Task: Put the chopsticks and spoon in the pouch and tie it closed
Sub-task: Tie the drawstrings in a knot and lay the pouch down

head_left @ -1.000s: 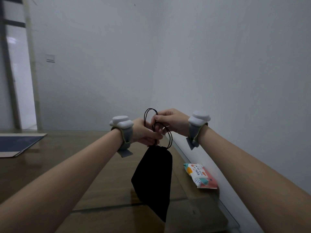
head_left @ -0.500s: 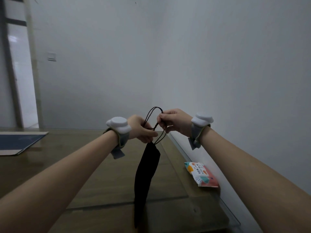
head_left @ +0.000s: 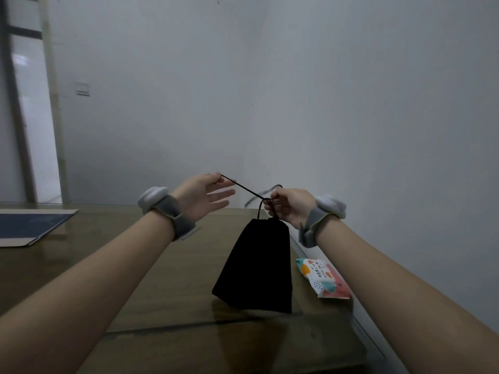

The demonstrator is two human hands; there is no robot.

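Hanging just below the right hand [head_left: 290, 205], the flat black fabric drawstring pouch [head_left: 256, 268] dangles above the brown glass-topped surface [head_left: 167, 300], its gathered neck right under that grip. The right hand's fingers are curled together, clamped on the thin black drawstring cord [head_left: 244, 190] at a small knot just above the pouch's neck. From that knot one strand runs taut, up and away to the left hand [head_left: 201, 197], whose thumb and forefinger pinch its end while the remaining fingers are spread apart. A blurred loop of cord shows behind the right grip. Both wrists wear grey straps carrying white pods. Beneath the right forearm, against the pale wall, a colourful printed plastic packet [head_left: 322, 279] lies flat on the surface. Far off beyond the left arm lies a flat blue board with a pale border [head_left: 29, 226]. The chopsticks and spoon cannot be seen.
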